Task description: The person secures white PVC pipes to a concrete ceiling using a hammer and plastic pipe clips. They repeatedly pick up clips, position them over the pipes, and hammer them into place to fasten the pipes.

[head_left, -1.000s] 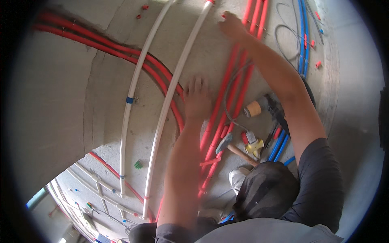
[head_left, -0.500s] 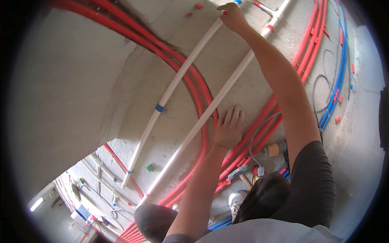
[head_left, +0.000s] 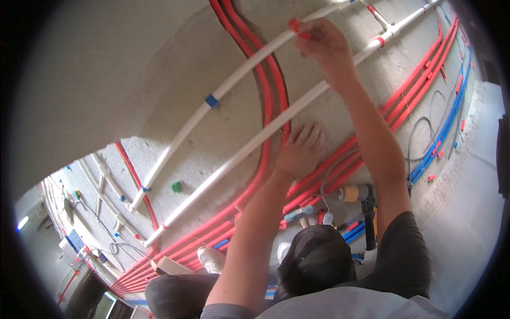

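My right hand [head_left: 326, 48] reaches far forward over the upper white pipe [head_left: 255, 58]. Its fingers are pinched on a small red plastic piece [head_left: 304, 35], and another red bit [head_left: 294, 25] shows beside the fingertips against that pipe. The exact shape of both is too small to tell. Palm down on the concrete floor, my left hand [head_left: 301, 150] has its fingers stretched out and holds nothing. It rests between the lower white pipe [head_left: 249, 146] and a bundle of red pipes [head_left: 396, 114]. A blue band [head_left: 212, 101] wraps the upper white pipe.
Two red pipes [head_left: 271, 74] run in a floor channel under the white pipes. A power drill [head_left: 361, 195] and a light-blue-headed tool [head_left: 298, 213] lie by my knee. Blue pipes [head_left: 441, 141], a grey cable [head_left: 419, 133] and red offcuts are on the right, a green piece [head_left: 177, 186] on the left.
My right hand has drawn back along the upper white pipe, and red pieces now show clearly at its fingers. The view has shifted. My left hand stays flat on the floor.
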### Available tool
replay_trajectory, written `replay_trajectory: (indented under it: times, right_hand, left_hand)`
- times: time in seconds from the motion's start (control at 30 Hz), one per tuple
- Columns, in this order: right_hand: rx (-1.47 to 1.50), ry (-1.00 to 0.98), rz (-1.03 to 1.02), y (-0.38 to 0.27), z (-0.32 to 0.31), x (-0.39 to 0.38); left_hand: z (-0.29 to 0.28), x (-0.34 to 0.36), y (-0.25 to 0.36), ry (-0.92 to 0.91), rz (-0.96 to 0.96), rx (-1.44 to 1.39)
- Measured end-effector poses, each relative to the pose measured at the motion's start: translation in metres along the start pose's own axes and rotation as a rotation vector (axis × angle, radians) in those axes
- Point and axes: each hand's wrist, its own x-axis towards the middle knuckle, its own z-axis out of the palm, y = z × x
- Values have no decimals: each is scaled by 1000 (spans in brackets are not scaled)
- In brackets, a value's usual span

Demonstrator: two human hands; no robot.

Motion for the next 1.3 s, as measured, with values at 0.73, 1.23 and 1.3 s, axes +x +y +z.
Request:
replay_trajectory:
  times: [0.73,1.23,1.3]
  right_hand:
    - [-635,-276,-235,-70,138,-347]
    - [-1013,-874,205,-2,163,-475]
    - [-1075,-652,-150,2,167,-483]
  left_hand:
    - [-129,-202,81,604,-720,-1447]
    - [-133,-314,-17,851,-821,-1815]
    - [-126,-316,-20,837,-710,-1922]
